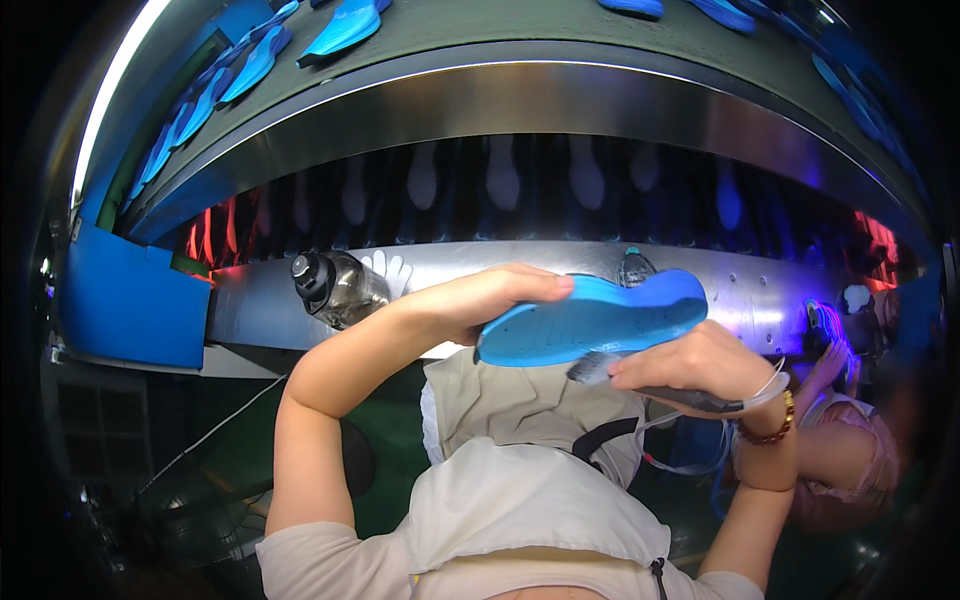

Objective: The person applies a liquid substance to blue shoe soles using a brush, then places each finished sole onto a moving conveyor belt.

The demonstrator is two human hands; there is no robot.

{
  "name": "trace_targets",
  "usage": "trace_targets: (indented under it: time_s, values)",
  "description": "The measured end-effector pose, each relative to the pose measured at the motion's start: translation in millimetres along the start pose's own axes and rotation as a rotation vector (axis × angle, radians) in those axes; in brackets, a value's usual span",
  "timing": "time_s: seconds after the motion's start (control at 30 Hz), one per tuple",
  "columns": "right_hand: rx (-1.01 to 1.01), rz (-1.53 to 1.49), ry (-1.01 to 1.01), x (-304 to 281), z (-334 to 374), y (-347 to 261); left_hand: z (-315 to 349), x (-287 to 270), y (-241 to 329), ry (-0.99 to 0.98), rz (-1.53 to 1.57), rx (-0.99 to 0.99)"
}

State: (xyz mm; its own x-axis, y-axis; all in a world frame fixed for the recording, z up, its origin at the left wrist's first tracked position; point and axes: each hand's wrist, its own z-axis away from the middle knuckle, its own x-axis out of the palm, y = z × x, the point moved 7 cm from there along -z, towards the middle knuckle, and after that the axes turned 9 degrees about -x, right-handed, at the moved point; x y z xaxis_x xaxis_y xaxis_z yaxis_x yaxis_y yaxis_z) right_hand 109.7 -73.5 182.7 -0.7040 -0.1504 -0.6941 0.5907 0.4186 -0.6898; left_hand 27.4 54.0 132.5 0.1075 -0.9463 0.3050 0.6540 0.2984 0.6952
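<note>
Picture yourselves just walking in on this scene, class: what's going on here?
The person's left hand grips a blue insole, held up above the lap. The right hand holds a brush close to the insole's near edge; whether the bristles touch it is hard to tell. A dark bottle and a white glove are on the metal ledge in front, and more blue insoles lie on the green belt beyond.

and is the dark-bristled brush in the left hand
No, the right hand holds the brush, while the left hand grips the light-blue foot-shaped insole.
</note>
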Motion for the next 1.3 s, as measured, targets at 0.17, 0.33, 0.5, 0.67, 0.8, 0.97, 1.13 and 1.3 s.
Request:
trace_targets:
  time_s: [0.17,0.33,0.5,0.67,0.8,0.97,1.13,1.3]
  values:
    - [-0.023,-0.106,0.194,-13.4,5.6,23.9,7.5,-9.3,-5.1,0.030,0.003,0.017]
    - [0.002,-0.207,0.134,-14.6,15.6,21.2,18.6,-19.0,-10.4,0.152,0.113,0.005]
    - [0.113,-0.162,0.281,-10.9,26.2,54.2,18.1,-30.7,-11.9,0.206,0.048,0.108]
    - [0.222,-0.308,0.336,-18.7,3.9,26.3,0.8,-35.8,-10.2,0.153,0.146,0.260]
    - [0.189,-0.112,0.592,-17.7,-36.2,29.1,-24.5,-24.3,-9.3,0.142,0.069,0.304]
    - [0.336,-0.312,0.678,-15.0,-49.1,54.3,-34.0,-33.4,-11.8,0.222,-0.015,0.403]
    - [0.513,-0.475,0.720,-11.1,-54.6,69.9,-37.4,-41.8,-17.8,0.307,-0.041,0.412]
    - [0.504,-0.493,0.758,-4.7,-54.9,89.0,-41.8,-45.2,-23.2,0.376,-0.017,0.440]
